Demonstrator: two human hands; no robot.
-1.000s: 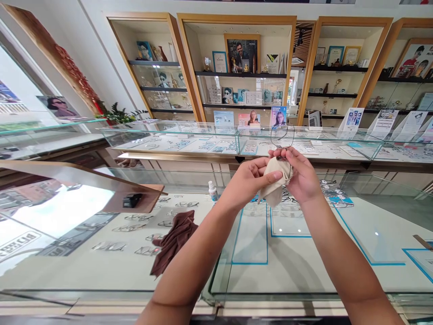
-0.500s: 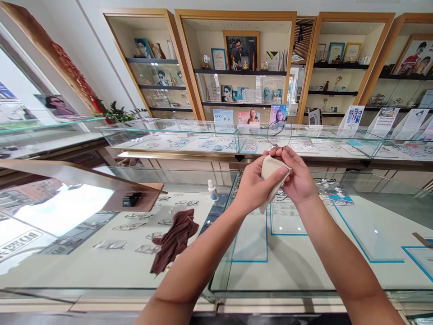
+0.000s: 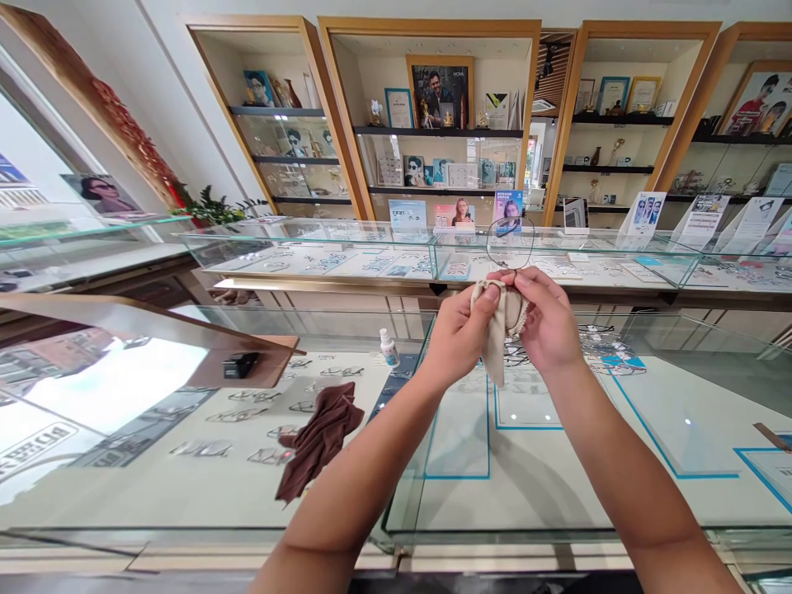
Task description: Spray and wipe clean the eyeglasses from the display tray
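Note:
Above the glass counter I hold a pair of eyeglasses [image 3: 511, 266] with thin rims, one round lens standing up above my fingers. My right hand [image 3: 550, 323] pinches the frame near its middle. Wrapped in my left hand [image 3: 461, 337] is a cream cleaning cloth [image 3: 494, 351], pressed against the lower lens with the thumb on top. The lower rim shows in front of the cloth, and a loose end of the cloth hangs down. Part of the frame is hidden behind fingers and cloth.
On the glass counter lie a brown cloth [image 3: 322, 433] and a small white spray bottle [image 3: 388, 348]. Several eyeglasses [image 3: 201, 448] rest under the glass. A wooden-edged mirror [image 3: 235, 346] leans in from the left. Another display case [image 3: 346, 262] stands behind.
The cloth has shifted and bunched up in my left hand, uncovering part of the lower rim. The left thumb has moved up and left. The right hand has barely moved.

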